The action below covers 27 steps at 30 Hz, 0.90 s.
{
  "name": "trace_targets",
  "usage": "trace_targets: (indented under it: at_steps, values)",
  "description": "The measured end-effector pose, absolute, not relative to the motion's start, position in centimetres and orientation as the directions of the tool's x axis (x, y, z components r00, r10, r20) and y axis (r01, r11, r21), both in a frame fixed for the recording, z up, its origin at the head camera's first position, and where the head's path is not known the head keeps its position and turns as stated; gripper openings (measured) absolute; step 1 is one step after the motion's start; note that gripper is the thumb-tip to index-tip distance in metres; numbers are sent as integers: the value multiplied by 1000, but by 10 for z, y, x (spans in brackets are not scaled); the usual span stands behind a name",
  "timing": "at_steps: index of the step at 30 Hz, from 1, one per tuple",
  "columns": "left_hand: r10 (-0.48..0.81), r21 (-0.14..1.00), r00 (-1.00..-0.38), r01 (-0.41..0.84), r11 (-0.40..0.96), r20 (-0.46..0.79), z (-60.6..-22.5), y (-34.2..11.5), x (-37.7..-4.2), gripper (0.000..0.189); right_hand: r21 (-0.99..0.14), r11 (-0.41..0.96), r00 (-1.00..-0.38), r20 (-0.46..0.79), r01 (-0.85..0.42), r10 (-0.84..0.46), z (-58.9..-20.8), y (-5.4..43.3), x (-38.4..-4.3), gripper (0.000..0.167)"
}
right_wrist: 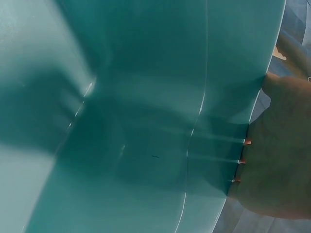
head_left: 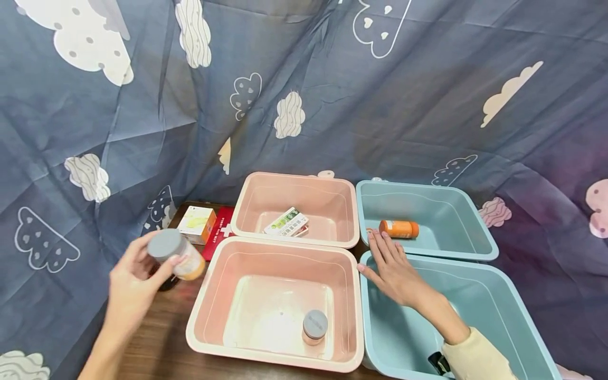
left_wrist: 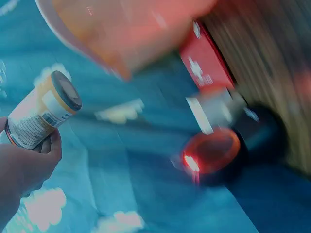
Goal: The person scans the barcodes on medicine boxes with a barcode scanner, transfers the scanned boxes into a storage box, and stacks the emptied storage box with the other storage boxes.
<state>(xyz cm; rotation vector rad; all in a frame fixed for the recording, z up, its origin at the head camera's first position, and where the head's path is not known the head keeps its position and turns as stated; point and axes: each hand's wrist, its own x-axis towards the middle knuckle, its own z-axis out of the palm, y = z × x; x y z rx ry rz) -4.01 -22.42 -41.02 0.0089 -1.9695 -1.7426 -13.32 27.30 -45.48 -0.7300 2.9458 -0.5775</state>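
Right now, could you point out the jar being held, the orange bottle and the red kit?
Held jar (left_wrist: 40, 111), left wrist view: its label.
Orange bottle (head_left: 400, 229), head view: its side.
Red kit (head_left: 219, 231), head view: its printed front.

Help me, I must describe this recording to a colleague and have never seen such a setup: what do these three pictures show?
No machine here: a person works with two bare hands, filmed by three worn cameras. The wide picture comes from the head, looking forward and down; the others come from the left and right wrists. On the wooden table stand a near pink bin with a grey-lidded jar inside, a far pink bin with small boxes, a far blue bin with an orange bottle, and a near blue bin. To their left are a red first aid kit and a yellow-and-white box. The left hand grips a second grey-lidded jar; the right hand, fingers extended, lies over the near blue bin's rim.
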Motion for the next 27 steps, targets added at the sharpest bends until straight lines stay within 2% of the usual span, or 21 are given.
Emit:
trace_targets:
  at_steps: [4, 10, 12, 15, 18, 21, 27]
  values:
    - [-499, 947, -808, 224, 230, 313, -423, -249, -43, 56, -342, 848, -900, -13, -406, -436, -445, 269, -131, 87]
    - [-701, 987, -701, 158, 26, 131, -461, -268, -48, 49, -307, 866, -900, -57, -395, -431, -441, 268, -131, 85]
    - [-729, 993, -675, 82, 83, 116, -473, -269, -49, 51, -309, 865, -900, -60, -394, -432, -442, 268, -131, 85]
    - [-741, 969, -656, -62, 240, 142, -487, -268, -50, 52, -319, 862, -899, -59, -394, -433, -442, 268, -130, 86]
    - [-740, 921, -649, -158, 356, 175, -494, -266, -50, 61, -342, 848, -897, -33, -404, -440, -445, 269, -130, 87]
    - [-746, 896, -640, -200, 396, 187, -498, -263, -51, 67, -353, 836, -894, 0, -419, -448, -451, 272, -129, 88]
    - [-767, 901, -611, -197, 387, 196, -503, -259, -56, 61, -356, 831, -894, 27, -428, -448, -455, 274, -130, 88]
